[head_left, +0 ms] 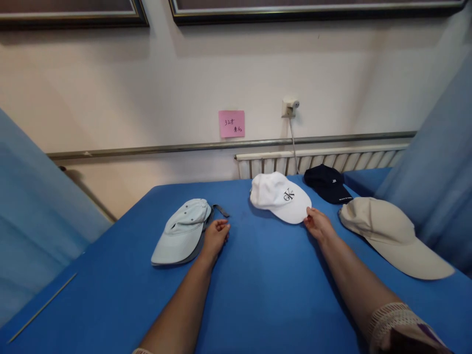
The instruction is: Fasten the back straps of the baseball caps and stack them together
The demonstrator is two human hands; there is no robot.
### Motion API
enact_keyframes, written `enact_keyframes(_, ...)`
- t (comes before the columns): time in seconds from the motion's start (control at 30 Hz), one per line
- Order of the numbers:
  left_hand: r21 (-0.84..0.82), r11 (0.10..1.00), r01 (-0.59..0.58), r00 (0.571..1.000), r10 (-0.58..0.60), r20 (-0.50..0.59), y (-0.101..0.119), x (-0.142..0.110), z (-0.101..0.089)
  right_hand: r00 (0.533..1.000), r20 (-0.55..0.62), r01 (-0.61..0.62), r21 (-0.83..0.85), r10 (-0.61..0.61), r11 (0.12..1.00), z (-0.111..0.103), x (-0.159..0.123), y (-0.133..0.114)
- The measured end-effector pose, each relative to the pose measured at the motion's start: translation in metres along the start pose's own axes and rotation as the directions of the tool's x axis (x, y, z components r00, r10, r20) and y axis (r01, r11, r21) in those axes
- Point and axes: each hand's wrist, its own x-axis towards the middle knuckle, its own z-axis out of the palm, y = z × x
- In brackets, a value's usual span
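Caps (275, 195) on table (254, 285) — radiator (332, 162) behind, curtains (37, 206) left and right.

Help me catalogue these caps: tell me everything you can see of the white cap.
The white cap looks like soft cloth, with a rounded, slightly creased crown, a curved brim and dark letters, one a K, on the front. It sits crown up near the far edge of the blue surface, brim towards the right hand, whose fingers hold the brim's edge. Its back is mostly hidden.
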Motion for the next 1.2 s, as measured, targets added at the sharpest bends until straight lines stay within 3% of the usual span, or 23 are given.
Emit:
enact_keyframes(0.13, 0.043, 0.999, -0.016, 0.999, 0.014, 0.049, -0.005, 0.003, 0.005, 0.992, -0.121, 0.031, 0.021, -0.029, 0.999, 0.009, 0.035, -0.006)
enact_keyframes(0.27, 0.165, 0.983, -0.084, 0.994, 0.071, 0.085, -0.012, 0.008, 0.003, 0.985, -0.170, -0.003, -0.012, 0.000, 1.000, 0.018, 0.057, -0.003)
enact_keyframes(0.6, 0.349, 0.917, -0.194, 0.979, 0.158, 0.129, -0.002, 0.003, 0.006, 0.968, -0.249, -0.036, -0.025, 0.029, 0.999, 0.019, 0.067, 0.004)
enact_keyframes(0.83, 0.379, 0.896, -0.231, 0.970, 0.180, 0.164, -0.001, -0.001, 0.006, 0.951, -0.309, -0.009, -0.008, 0.007, 1.000, 0.027, 0.055, 0.000)
enact_keyframes(1.0, 0.418, 0.879, -0.227, 0.969, 0.161, 0.189, -0.002, -0.001, 0.005, 0.949, -0.313, 0.046, -0.002, -0.044, 0.999, 0.030, 0.036, 0.010)
enact_keyframes(1.13, 0.414, 0.874, -0.256, 0.962, 0.186, 0.202, -0.009, 0.000, 0.006, 0.967, -0.242, 0.067, -0.055, -0.079, 0.996, 0.028, 0.014, 0.028)
enact_keyframes(1.2, 0.408, 0.874, -0.265, 0.959, 0.195, 0.206, -0.013, -0.002, 0.007, 0.990, -0.117, 0.067, -0.095, -0.078, 0.993, 0.029, -0.004, 0.041)
